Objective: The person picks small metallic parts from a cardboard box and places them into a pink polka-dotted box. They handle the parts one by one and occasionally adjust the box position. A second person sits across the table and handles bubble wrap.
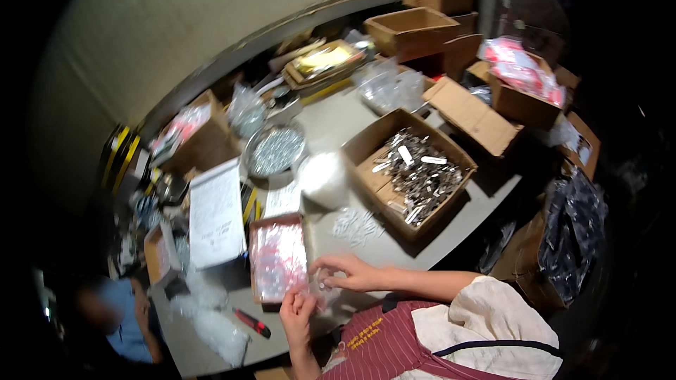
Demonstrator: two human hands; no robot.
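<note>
Near the front edge of the table, a small clear plastic bag (322,300) with a pinkish tint is stretched between my hands. My left hand (298,311) pinches its left side with curled fingers. From the right, my right hand (350,272) reaches over with fingers bent at the bag's upper part; whether a small piece is also in them is too blurred to tell. Just left of the bag lies a shallow cardboard box (255,290) filled with shiny pink-and-clear packets (279,257). Small pale strips (357,226) are spread on the table beyond my right hand.
A big carton (366,186) of metal clips stands at centre right, before a bowl (277,151) of small silvery parts and a white round container (324,179). A written sheet (215,214) and a red-black cutter (252,323) lie left. Another person (130,320) sits at the left.
</note>
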